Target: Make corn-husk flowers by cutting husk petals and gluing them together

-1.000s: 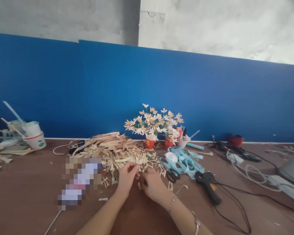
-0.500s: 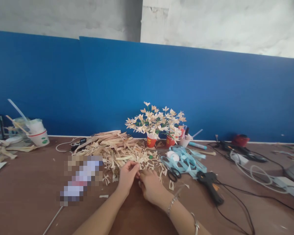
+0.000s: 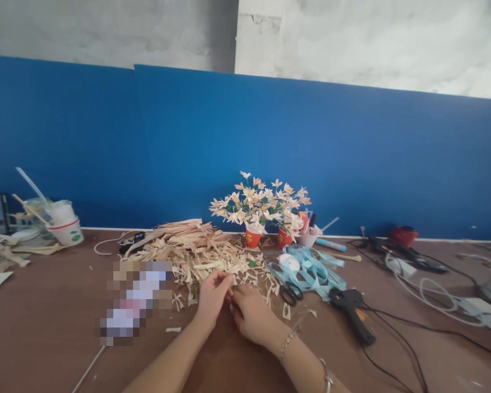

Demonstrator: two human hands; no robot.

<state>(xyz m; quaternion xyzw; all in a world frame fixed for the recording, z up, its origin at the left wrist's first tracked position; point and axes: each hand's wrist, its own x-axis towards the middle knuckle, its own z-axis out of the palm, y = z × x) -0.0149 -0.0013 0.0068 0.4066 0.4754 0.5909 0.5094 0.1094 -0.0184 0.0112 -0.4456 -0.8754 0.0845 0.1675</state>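
My left hand (image 3: pixel 213 297) and my right hand (image 3: pixel 249 312) meet over the brown table, their bent fingers pinched together at the tips. Whatever they hold is too small or too hidden to name. Just beyond them spreads a heap of pale dried husk strips (image 3: pixel 204 248) with cut pieces along its near side. Black-handled scissors (image 3: pixel 290 293) lie to the right of my right hand. Behind the heap, pale husk flowers (image 3: pixel 259 202) stand in red paper cups (image 3: pixel 252 238).
Light blue ribbon (image 3: pixel 313 270) lies tangled right of the heap. A black glue gun (image 3: pixel 354 316) trails its cord. A blurred-out phone-like object (image 3: pixel 137 300) with a cable is at left. White cup (image 3: pixel 66 232), far left; white power strip (image 3: pixel 485 314), far right. A blue partition (image 3: pixel 245 125) closes the back.
Both hands stay in nearly the same place, with only slight finger movement. The view has shifted a little; nothing else has visibly moved.
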